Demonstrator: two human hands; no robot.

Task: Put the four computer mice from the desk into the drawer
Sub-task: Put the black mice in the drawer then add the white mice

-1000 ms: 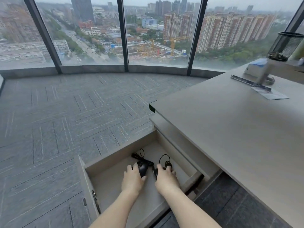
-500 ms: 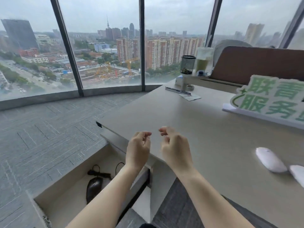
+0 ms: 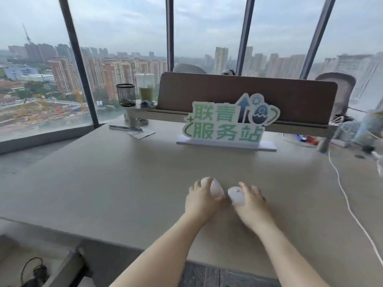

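Two white mice lie side by side on the pale desk. My left hand covers the left white mouse, fingers curled over it. My right hand rests on the right white mouse, gripping it from the right side. At the bottom left the open drawer shows a black wired mouse and its cable; a second black mouse is not visible here.
A green-lettered sign stands mid-desk before a brown divider. A mesh pen cup, a drink cup and papers sit at the back left. A white cable runs down the right side.
My hands left the two black mice in the drawer, rose over the desk and came down on the two white mice. The view turned right, from the drawer to the desk.
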